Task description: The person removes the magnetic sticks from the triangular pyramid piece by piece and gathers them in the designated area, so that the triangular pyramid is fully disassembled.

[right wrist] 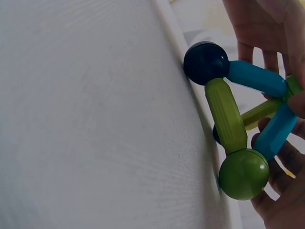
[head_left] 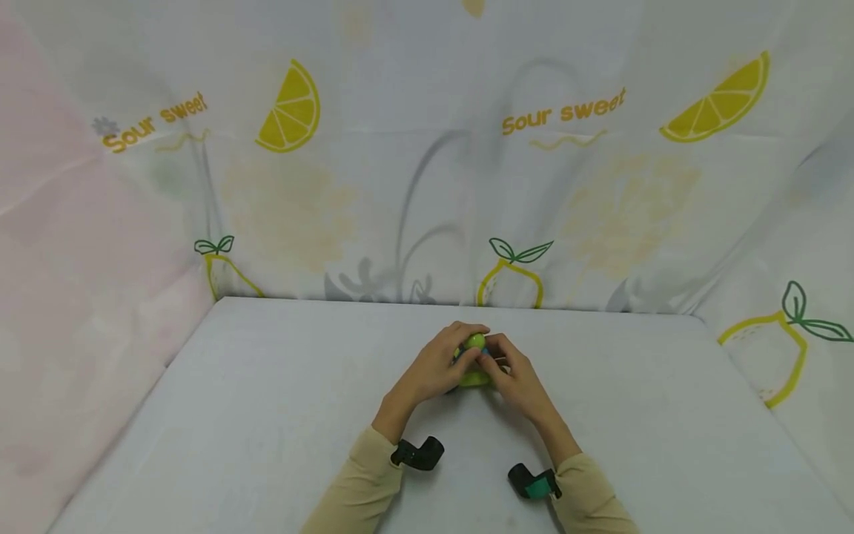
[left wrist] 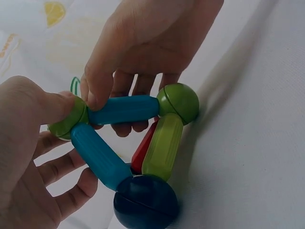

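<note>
On the table, both hands meet around a pyramid-like frame of magnetic rods and balls. My left hand (head_left: 434, 366) holds its upper green ball (left wrist: 71, 120), thumb on the front. My right hand (head_left: 522, 380) pinches a blue rod (left wrist: 125, 109) that joins this ball to a lower green ball (left wrist: 178, 103). Another blue rod (left wrist: 101, 156) slopes down to a dark blue ball (left wrist: 145, 204). Between the lower balls runs a yellow-green rod (right wrist: 226, 114). Behind are a red rod (left wrist: 142, 153), another yellow-green rod (right wrist: 261, 114) and a partly hidden dark ball (right wrist: 217, 135).
The white table (head_left: 267, 415) extends around the hands. A printed lemon curtain (head_left: 400, 185) hangs along its back edge and sides. Black cameras, one on the left wrist (head_left: 422, 453) and one on the right wrist (head_left: 534, 482), stick out inward above the table.
</note>
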`<state>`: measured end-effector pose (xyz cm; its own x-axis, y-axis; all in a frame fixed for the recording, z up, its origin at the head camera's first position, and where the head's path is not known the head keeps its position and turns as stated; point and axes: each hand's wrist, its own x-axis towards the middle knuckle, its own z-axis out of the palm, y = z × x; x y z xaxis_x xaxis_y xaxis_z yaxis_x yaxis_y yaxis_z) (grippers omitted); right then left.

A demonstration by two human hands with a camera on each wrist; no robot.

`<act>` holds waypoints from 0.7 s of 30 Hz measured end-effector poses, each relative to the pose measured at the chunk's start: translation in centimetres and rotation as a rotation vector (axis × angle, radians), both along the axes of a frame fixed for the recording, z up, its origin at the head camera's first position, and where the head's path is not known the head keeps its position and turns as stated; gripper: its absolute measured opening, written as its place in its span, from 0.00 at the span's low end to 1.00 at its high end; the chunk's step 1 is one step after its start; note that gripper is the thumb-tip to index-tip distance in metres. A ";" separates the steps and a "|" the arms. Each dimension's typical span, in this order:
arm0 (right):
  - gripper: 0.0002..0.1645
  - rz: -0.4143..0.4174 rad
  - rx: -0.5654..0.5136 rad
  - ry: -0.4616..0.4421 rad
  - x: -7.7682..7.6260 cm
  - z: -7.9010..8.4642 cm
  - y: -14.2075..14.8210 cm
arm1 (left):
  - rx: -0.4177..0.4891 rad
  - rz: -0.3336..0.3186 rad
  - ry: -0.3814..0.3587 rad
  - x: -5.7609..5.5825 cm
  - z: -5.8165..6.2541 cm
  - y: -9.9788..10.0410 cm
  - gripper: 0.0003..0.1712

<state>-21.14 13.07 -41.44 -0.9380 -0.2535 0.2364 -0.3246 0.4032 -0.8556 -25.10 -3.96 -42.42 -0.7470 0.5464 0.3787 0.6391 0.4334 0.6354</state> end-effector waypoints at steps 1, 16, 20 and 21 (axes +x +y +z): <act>0.12 0.000 0.003 0.007 -0.3 -0.6 0.1 | 0.004 -0.001 -0.007 0.0 0.0 0.0 0.20; 0.13 -0.027 0.018 0.022 -1.3 -2.5 1.1 | 0.027 -0.004 -0.073 0.1 0.2 -0.6 0.23; 0.14 -0.038 0.017 0.033 -0.3 -0.6 0.8 | 0.032 0.007 -0.086 0.2 0.1 -0.8 0.22; 0.14 -0.042 0.019 0.041 -0.1 -0.2 0.8 | 0.033 0.009 -0.092 0.2 0.1 -0.8 0.22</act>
